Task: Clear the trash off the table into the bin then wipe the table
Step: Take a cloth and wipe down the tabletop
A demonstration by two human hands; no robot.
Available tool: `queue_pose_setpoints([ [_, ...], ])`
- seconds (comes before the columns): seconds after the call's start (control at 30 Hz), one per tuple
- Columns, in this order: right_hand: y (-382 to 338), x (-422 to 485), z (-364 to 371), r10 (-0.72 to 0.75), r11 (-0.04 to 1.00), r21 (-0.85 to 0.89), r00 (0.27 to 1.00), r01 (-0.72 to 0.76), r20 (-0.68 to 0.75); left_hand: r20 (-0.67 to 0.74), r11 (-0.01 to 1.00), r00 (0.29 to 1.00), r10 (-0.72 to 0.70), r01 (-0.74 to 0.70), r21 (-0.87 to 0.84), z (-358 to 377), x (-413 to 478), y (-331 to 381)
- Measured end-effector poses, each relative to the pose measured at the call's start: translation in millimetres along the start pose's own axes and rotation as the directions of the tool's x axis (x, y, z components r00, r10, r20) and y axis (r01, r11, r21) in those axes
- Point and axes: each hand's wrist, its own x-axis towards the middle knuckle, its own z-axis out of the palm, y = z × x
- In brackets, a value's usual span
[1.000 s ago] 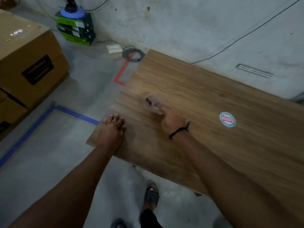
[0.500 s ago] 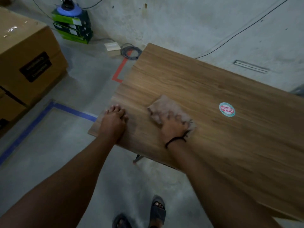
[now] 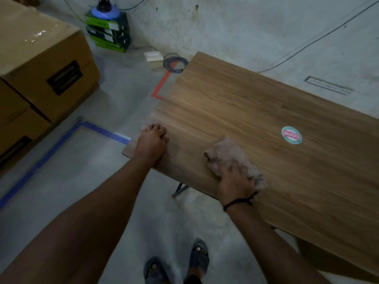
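Head view: right hand (image 3: 235,182) lies flat on a cloth (image 3: 229,155), fingers spread, pressing it onto the table (image 3: 266,103) near the front edge; not a closed grasp. Left hand (image 3: 151,143) rests palm-down on the table's left corner, holding nothing. No trash visible. Cloth looks soft, light, bunches easily; best held under a flat palm, mid-cloth.

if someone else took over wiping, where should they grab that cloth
Best by the free far end of the cloth, coming from above on the sticker side. It lies flat and crumpled on the table, and the right hand presses its near half.
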Motion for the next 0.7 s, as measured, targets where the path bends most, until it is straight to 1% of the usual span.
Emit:
queue_pose_setpoints([
  [0.07, -35.4, -20.5, 2.3, -0.1, 0.995, 0.031, 0.995, 0.099, 0.023, -0.007, 1.0, 1.0, 0.014, -0.014, -0.013, -5.4, -2.1, -4.6],
  [0.13, -66.8, -40.2, 7.5, -0.174, 0.984, 0.044, 0.983, 0.171, 0.065, -0.079, 1.0, 0.997, 0.003, -0.004, -0.006, -11.6, -14.4, -14.3],
  [0.23, -96.0, -51.0, 7.9, -0.193, 0.974, 0.153, 0.969, 0.17, 0.154, -0.163, 0.996, 0.986, 0.038, -0.025, 0.082, -10.5, -58.2, -34.9],
  [0.3, -98.6, -57.0, -5.3, -0.254, 0.955, 0.181, 0.962, 0.233, 0.103, -0.156, 0.996, 0.987, 0.03, -0.016, 0.091, -6.2, -82.2, -51.0],
  [0.33, -92.7, -52.7, -14.1, -0.287, 0.936, 0.23, 0.956, 0.267, 0.061, -0.14, 0.996, 0.99, 0.016, -0.004, 0.085, -4.1, -88.5, -58.3],
  [0.37, -84.5, -49.4, -19.8, -0.284, 0.927, 0.249, 0.959, 0.279, -0.015, -0.126, 0.997, 0.992, 0.004, 0.005, 0.074, -2.4, -90.7, -63.4],
  [0.4, -67.3, -38.7, -15.7, -0.279, 0.924, 0.258, 0.959, 0.283, -0.053, -0.123, 0.998, 0.992, -0.005, 0.012, 0.057, -0.2, -89.0, -66.5],
  [0.43, -49.3, -28.8, -15.7, -0.258, 0.909, 0.316, 0.963, 0.27, -0.08, -0.129, 0.999, 0.991, -0.016, 0.02, 0.031, 1.8, -86.8, -66.8],
  [0.5, -7.0, -9.6, -22.0, -0.145, 0.801, 0.565, 0.98, 0.198, -0.137, -0.164, 0.999, 0.985, -0.049, 0.047, -0.021, 4.3, -87.2, -61.0],
  [0.53, 14.9, -3.3, -22.4, -0.084, 0.789, 0.595, 0.986, 0.154, -0.143, -0.171, 0.999, 0.984, -0.047, 0.042, -0.033, 6.6, -88.0, -59.8],
  [0.57, 29.1, -1.1, -24.4, -0.027, 0.848, 0.521, 0.99, 0.096, -0.137, -0.175, 0.999, 0.984, -0.041, 0.035, -0.041, 7.3, -89.3, -58.5],
  [0.6, 38.4, -1.4, -23.4, 0.05, 0.927, 0.376, 0.992, -0.001, -0.119, -0.179, 0.998, 0.983, -0.044, 0.035, -0.053, 6.9, -89.9, -58.5],
  [0.63, 42.3, -3.7, -19.8, 0.089, 0.971, 0.231, 0.988, -0.057, -0.129, -0.185, 0.997, 0.981, -0.054, 0.044, -0.06, 5.9, -90.7, -58.8],
  [0.67, 38.2, -5.9, -16.7, 0.113, 0.983, 0.159, 0.988, -0.095, -0.107, -0.184, 0.997, 0.981, -0.061, 0.051, -0.062, 5.1, -91.0, -59.5],
  [0.7, 28.5, -11.5, -15.9, 0.123, 0.983, 0.147, 0.99, -0.112, -0.073, -0.181, 0.997, 0.982, -0.059, 0.049, -0.058, 4.1, -91.4, -59.6],
])
